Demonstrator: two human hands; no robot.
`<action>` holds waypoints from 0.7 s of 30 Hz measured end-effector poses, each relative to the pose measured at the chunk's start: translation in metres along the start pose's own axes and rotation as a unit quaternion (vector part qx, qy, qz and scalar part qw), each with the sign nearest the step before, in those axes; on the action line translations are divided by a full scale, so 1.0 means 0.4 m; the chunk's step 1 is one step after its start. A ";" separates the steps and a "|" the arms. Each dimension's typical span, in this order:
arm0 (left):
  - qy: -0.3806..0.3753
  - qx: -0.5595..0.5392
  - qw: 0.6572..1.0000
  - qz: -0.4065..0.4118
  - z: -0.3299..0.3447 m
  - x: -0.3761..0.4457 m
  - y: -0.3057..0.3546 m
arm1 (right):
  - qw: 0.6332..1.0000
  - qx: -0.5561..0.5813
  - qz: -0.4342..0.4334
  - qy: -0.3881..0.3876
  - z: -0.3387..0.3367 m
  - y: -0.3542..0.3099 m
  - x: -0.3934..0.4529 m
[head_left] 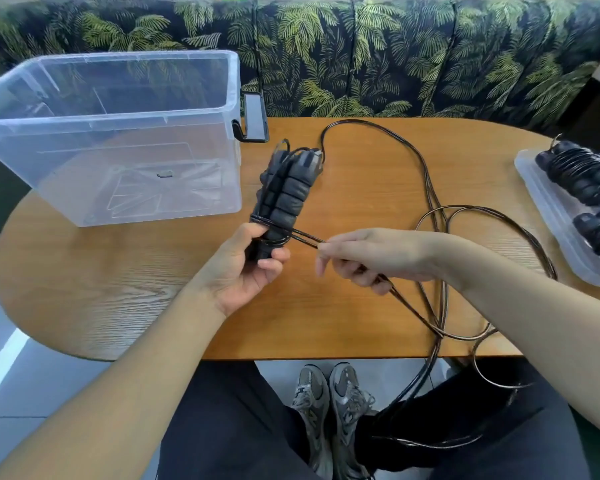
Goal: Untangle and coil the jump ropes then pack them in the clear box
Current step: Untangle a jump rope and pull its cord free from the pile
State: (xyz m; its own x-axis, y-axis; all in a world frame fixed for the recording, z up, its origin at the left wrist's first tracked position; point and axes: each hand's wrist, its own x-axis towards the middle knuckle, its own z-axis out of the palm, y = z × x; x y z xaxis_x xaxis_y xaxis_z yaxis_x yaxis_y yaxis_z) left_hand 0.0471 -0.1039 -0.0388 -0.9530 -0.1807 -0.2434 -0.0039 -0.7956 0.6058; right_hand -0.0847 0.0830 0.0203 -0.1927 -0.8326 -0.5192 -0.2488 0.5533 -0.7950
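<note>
Handles (pixel 284 192) of one jump rope, two dark foam grips pressed side by side, stood in the person's left hand (pixel 246 261), whose fingers and thumb curled round their lower ends. A few turns of thin black cord (pixel 430 188) were wound round the grips just above that hand. From those turns a doubled strand ran toward four o'clock into the right hand (pixel 364 258), which pinched it between fingertips, the strand passing on under the palm. Beyond the right hand the cord lay loose over the wooden table (pixel 118 278): one long loop reached up to twelve o'clock of the handles and came back to their tops, other loops sprawled at three o'clock, and the rest dropped over the near edge at five o'clock onto the person's dark trousers (pixel 229 427).

At ten o'clock from the handles stood the clear box (pixel 118 133), upright on the table, open at the top, its black latch (pixel 255 116) hanging on the side nearest the handles. Nothing of the ropes lay in it. Far off at three o'clock, at the table's edge, rested a clear lid (pixel 547 209) turned up like a tray, bearing wound jump ropes (pixel 582 174) with dark grips; how many I could not tell. Behind the table ran a sofa (pixel 395 57) in a palm-leaf print. Below the near edge showed grey sneakers (pixel 329 400).
</note>
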 end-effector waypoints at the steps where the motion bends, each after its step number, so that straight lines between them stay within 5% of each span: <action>1: -0.013 -0.018 1.000 0.007 -0.009 -0.002 0.005 | 1.000 -0.008 -0.003 0.003 -0.001 0.007 0.004; 9: 0.022 0.013 1.000 0.017 -0.029 -0.040 0.009 | 1.000 -0.001 0.007 0.004 0.003 0.034 0.034; 13: 0.021 0.065 0.998 0.015 -0.036 -0.057 0.018 | 0.992 -0.032 0.079 0.094 -0.013 0.030 0.048; 17: -0.090 0.136 0.985 -0.054 -0.061 -0.055 0.032 | 0.980 -0.104 0.096 0.138 -0.030 0.039 0.069; 21: -0.196 0.169 0.959 -0.120 -0.081 -0.035 0.038 | 0.996 -0.002 0.039 0.080 -0.048 0.032 0.081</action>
State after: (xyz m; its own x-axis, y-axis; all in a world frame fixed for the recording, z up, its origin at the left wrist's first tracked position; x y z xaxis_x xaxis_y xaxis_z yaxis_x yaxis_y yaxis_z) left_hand 0.0703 -0.1324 -0.0507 -0.9526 0.2679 -0.1443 -0.2730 -0.5431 0.7941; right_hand -0.1124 0.0636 -0.0006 -0.3603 -0.7729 -0.5224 -0.2301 0.6163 -0.7531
